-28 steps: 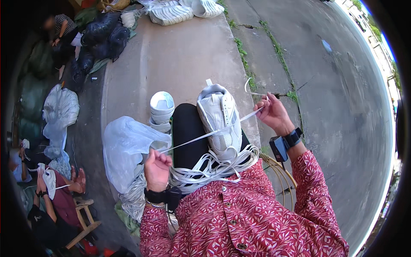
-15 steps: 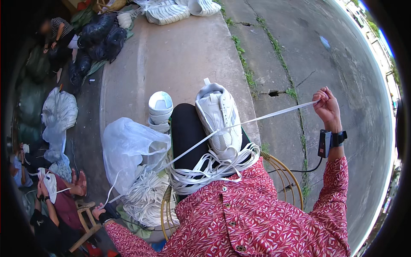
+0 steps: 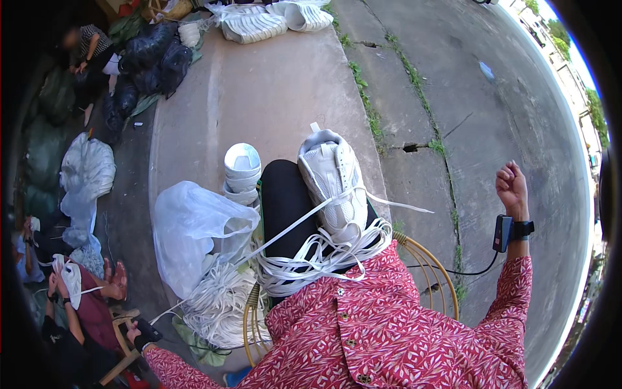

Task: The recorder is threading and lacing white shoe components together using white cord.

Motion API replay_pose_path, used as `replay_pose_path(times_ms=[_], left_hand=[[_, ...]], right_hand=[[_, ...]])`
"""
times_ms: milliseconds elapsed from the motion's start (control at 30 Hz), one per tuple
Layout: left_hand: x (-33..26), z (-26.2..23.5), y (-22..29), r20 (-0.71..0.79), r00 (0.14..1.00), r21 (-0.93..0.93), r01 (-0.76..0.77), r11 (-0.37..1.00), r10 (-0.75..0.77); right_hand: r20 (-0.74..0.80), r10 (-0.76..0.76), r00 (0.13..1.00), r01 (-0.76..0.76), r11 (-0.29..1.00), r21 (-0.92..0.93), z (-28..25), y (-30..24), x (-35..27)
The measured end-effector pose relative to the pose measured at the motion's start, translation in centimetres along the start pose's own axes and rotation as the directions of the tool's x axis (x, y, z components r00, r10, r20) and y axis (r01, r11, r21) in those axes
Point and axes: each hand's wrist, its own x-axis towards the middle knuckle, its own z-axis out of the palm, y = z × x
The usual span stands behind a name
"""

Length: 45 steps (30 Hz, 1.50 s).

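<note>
A white sneaker (image 3: pixel 332 178) rests on my lap, toe toward me, with a white shoelace (image 3: pixel 291 228) crossing its front. The lace runs straight down-left toward my left hand (image 3: pixel 134 332), whose fingers are closed around it near a black wrist device. Its other end sticks out loose to the right of the shoe. My right hand (image 3: pixel 512 185) is held out at far right, fingers curled, nothing visible in them. A loose bundle of white laces (image 3: pixel 311 262) lies across my lap below the toe.
Left of my knees are a clear plastic bag (image 3: pixel 194 227), a heap of white laces (image 3: pixel 223 308) and stacked white cups (image 3: pixel 242 165). A bamboo chair's arm (image 3: pixel 447 279) curves on my right. Other people sit at left beside black bags (image 3: pixel 149 55); one holds a white shoe (image 3: pixel 70 277).
My right hand has let go of the lace and moved outward and slightly down. My left hand has moved down-left, and the free lace end now hangs in the air near the shoe.
</note>
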Motion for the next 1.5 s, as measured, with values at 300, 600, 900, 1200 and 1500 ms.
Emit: replay_pose_path(times_ms=[300, 600, 900, 1200, 1500], left_hand=[[-1.3, -2.2, 2.6, -0.014, 1.0, -0.143, 0.017, 0.99, -0.019], [-5.8, -18.0, 11.3, -0.278, 0.95, -0.112, 0.112, 0.987, -0.139], [-12.2, -38.5, 24.5, -0.478, 0.831, -0.149, 0.244, 0.958, -0.285], [-14.7, -51.4, 34.9, -0.625, 0.656, -0.24, 0.355, 0.903, -0.424], [-16.6, -57.8, 40.6, -0.752, 0.424, -0.326, 0.426, 0.844, -0.504]], right_hand=[[0.083, 0.589, 0.804, -0.249, 0.46, -0.852, 11.1, 22.1, -1.5], [-0.031, 0.668, 0.743, -0.345, 0.343, -0.874, 9.7, 28.3, 4.5], [0.077, 0.415, 0.906, -0.384, 0.886, -0.261, 12.9, 22.9, 2.2], [-0.037, 0.09, 0.995, -0.091, 0.996, -0.015, 2.2, 11.9, 6.0], [-0.067, -0.072, 0.995, 0.07, 0.997, -0.027, -4.1, 0.0, 7.9]])
